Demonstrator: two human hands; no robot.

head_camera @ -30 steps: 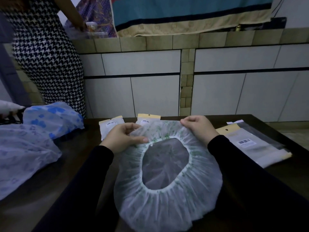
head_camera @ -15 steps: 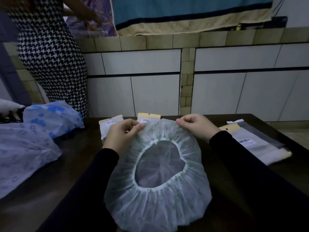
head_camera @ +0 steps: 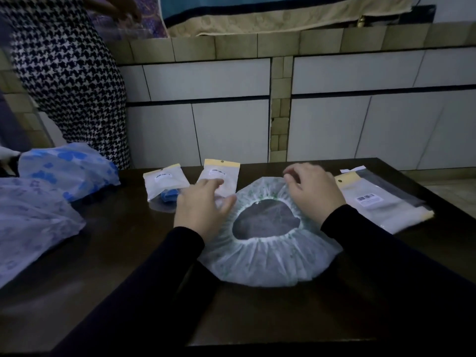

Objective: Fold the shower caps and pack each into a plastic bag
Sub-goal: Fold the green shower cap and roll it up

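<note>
A white shower cap with green print (head_camera: 268,261) lies flat on the dark table (head_camera: 103,253), its elastic opening facing up. My left hand (head_camera: 201,204) rests palm down on the cap's left edge with fingers spread. My right hand (head_camera: 313,191) pinches the cap's far rim between its fingertips. Two small plastic bags with yellow headers lie beyond my left hand: one (head_camera: 163,184) holds a folded blue cap, the other (head_camera: 221,176) looks filled with something pale. A stack of empty bags (head_camera: 378,202) lies to the right.
Loose blue-print shower caps (head_camera: 64,168) and a pale one (head_camera: 31,222) are piled at the table's left. A person in a houndstooth dress (head_camera: 67,81) stands at the far left by a tiled wall. The table's far edge runs just behind the bags.
The cap was held up by its far rim with both hands; now it lies flat on the table. My left hand let go and flattened onto it. The view shifted.
</note>
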